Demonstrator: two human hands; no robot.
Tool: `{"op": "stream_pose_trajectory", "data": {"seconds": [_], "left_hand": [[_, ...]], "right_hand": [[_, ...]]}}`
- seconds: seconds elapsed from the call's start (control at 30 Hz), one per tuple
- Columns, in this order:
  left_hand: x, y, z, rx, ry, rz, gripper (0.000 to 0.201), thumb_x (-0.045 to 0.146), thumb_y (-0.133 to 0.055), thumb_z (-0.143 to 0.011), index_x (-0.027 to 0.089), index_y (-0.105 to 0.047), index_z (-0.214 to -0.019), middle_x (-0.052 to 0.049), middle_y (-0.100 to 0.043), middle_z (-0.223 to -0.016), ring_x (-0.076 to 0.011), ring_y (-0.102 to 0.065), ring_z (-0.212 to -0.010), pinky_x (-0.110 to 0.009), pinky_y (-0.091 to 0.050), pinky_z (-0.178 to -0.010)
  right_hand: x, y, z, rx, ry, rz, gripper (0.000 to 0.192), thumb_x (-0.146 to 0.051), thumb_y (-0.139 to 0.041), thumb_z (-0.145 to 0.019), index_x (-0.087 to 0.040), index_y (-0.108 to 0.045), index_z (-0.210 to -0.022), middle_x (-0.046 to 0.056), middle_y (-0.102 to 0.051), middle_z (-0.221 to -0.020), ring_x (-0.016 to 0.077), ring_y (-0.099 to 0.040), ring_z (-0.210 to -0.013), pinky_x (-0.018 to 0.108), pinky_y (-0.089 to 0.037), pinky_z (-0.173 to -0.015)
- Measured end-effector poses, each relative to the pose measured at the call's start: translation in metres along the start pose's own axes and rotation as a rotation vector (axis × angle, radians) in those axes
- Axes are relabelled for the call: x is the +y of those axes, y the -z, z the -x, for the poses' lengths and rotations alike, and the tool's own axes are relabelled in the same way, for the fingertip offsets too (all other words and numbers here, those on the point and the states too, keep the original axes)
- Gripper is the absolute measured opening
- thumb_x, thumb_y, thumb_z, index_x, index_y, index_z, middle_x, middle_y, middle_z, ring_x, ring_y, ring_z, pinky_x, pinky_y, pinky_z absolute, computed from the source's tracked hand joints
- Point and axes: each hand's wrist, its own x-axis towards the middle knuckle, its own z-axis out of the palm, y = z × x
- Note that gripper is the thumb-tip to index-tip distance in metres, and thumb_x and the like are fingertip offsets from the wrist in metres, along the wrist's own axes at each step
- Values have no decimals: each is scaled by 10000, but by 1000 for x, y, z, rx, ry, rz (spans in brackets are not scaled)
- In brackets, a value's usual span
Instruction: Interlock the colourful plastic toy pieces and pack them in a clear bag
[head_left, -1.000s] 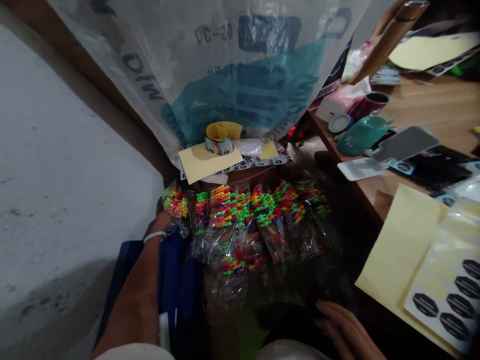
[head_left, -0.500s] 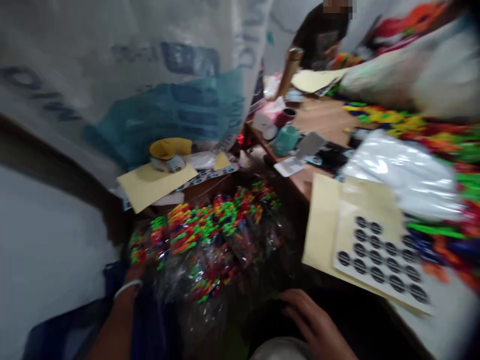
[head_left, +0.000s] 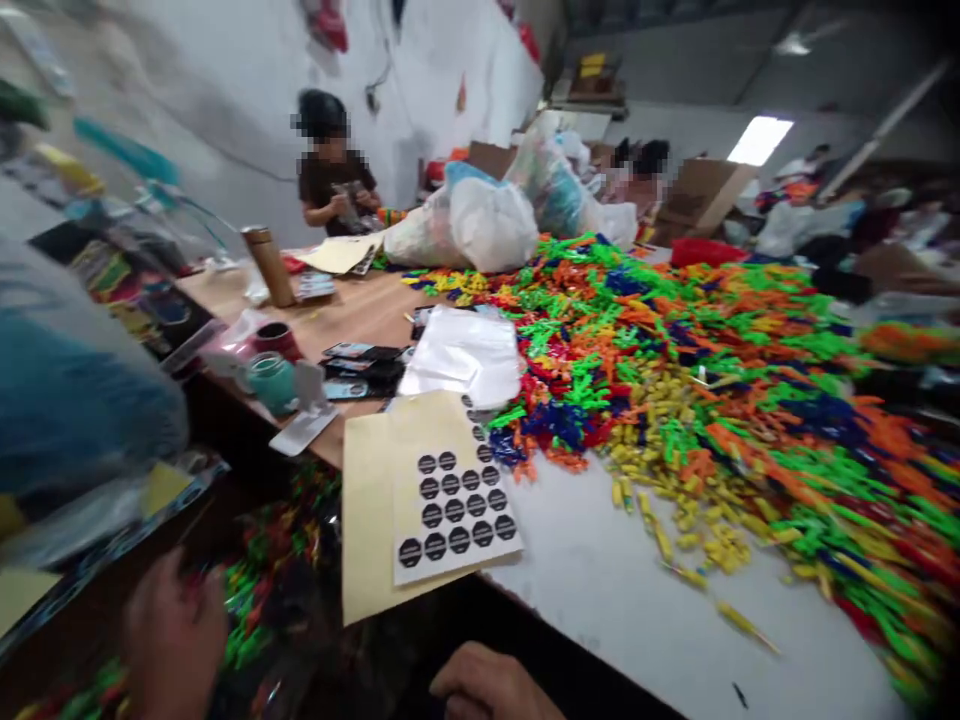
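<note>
Near left, the blurred left hand meets colourful toys, grip unclear; the right hand curls its fingers, hold hidden!

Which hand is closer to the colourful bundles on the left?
The left hand, close beside the bundles; the right hand is nearer the sheet of black stickers.

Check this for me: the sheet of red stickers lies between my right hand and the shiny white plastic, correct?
Not quite: the stickers are black, as the head view shows. The sheet does lie between your right hand and the shiny white plastic.
</note>
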Motion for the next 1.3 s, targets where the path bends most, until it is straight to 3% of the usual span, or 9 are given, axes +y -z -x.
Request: {"op": "stream_pose_trajectory", "data": {"seconds": [0.13, 0.23, 0.43, 0.6, 0.8, 0.9, 0.97, 1.1, 1.3], "left_hand": [[133, -58, -9, -80, -376, 264, 518, 397, -410, -910, 220, -392, -1397, -131, -469, -1413, -327, -407, -1337, -529, -363, -1110], [224, -100, 1, -164, -584, 338, 464, 354, -404, -929, 166, -425, -1353, -177, -468, -1386, -301, -355, -1373, -509, -314, -1138], [325, -181, -21, -251, -717, 259, 480, 338, -425, -913, 98, -429, -1329, -242, -435, -1410, -351, -363, -1359, -540, -331, -1093], [347, -223, -36, -493, -708, 77, 530, 370, -447, -900, 77, -418, -1341, -252, -498, -1354, -355, -432, -1308, -554, -378, -1036], [345, -217, -12, -305, -769, 197, 579, 408, -411, -927, 94, -358, -1411, -260, -356, -1470, -372, -267, -1411, -565, -309, -1092], [350, -213, 5, -324, -880, 210, 551, 403, -417, -931, 154, -368, -1420, -198, -319, -1518, -338, -191, -1446, -556, -258, -1129], [353, -215, 14, -368, -927, 192, 551, 381, -426, -929, 142, -369, -1422, -193, -344, -1509, -327, -222, -1439, -551, -256, -1134], [351, -216, 25, -407, -947, 171, 544, 318, -434, -927, 109, -366, -1425, -197, -372, -1493, -319, -278, -1420, -555, -239, -1146], [345, -200, 37, -479, -1032, 233, 438, 238, -389, -941, 149, -443, -1366, -162, -486, -1418, -272, -392, -1363, -570, -184, -1167]], "right_hand": [[8, 65, 28, 304, -80, 16, 217, -206, -457, -919, -213, -648, -1020, 27, -678, -874, 123, -644, -780, 214, -532, -736], [29, 115, 51, 637, -145, 123, 237, -241, -427, -953, -220, -632, -1070, 58, -677, -988, 153, -645, -927, 265, -531, -850], [86, 146, 74, 952, -263, 261, 225, -282, -476, -940, -219, -651, -1065, 81, -678, -1052, 191, -651, -986, 306, -551, -874], [89, 153, 77, 932, -237, 309, 231, -227, -446, -945, -237, -630, -1084, 56, -672, -1026, 159, -647, -970, 262, -553, -853], [107, 228, 68, 1101, -394, 828, 402, -327, -491, -930, -270, -521, -1327, 117, -443, -1423, 296, -385, -1337, 519, -362, -1066], [126, 264, 52, 1130, -596, 934, 522, -434, -492, -918, -264, -442, -1409, 121, -217, -1565, 366, -207, -1418, 581, -277, -1080], [138, 276, 44, 1099, -669, 963, 526, -442, -486, -917, -284, -430, -1416, 113, -241, -1561, 370, -231, -1404, 585, -283, -1058], [151, 273, 47, 985, -661, 1031, 443, -354, -478, -929, -326, -485, -1371, 102, -427, -1464, 332, -326, -1352, 537, -319, -1026], [143, 247, 71, 777, -487, 1050, 411, -289, -482, -926, -326, -531, -1333, 59, -396, -1493, 299, -289, -1379, 504, -291, -1069]]}}
